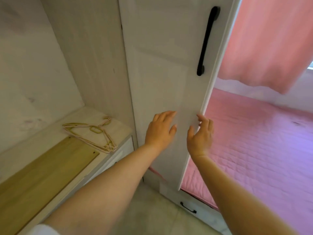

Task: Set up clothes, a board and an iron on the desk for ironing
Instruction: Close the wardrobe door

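Head view, both bare forearms reaching forward to a white wardrobe door (162,68) that stands open. Left hand (160,131) lies flat against the door's face, fingers straight and slightly spread, holding nothing. Right hand (200,134) is at the door's free edge, fingers relaxed and a little curved, fingertips touching or just at the edge; thumb on the face side; cannot tell whether it truly grips the edge, and nothing is held in it. A long black handle (207,41) is mounted upright on the door, well above both hands. To the left, the wardrobe interior (33,65) is open to view: pale walls and a low shelf (118,128). On that shelf lies a small pile of pale pink hangers (92,134), flat and overlapping, with no garments on them. In front of them, on the same level, lies a flat light wooden board (47,168), one end just beside the hangers. No clothes or iron visible in frame; the board is inside the wardrobe, not on a table. Right of the door: a bed with a pink quilted cover (254,150) and a pink curtain (271,39) hanging above it. Below the door, a drawer front with a small black pull (188,207).
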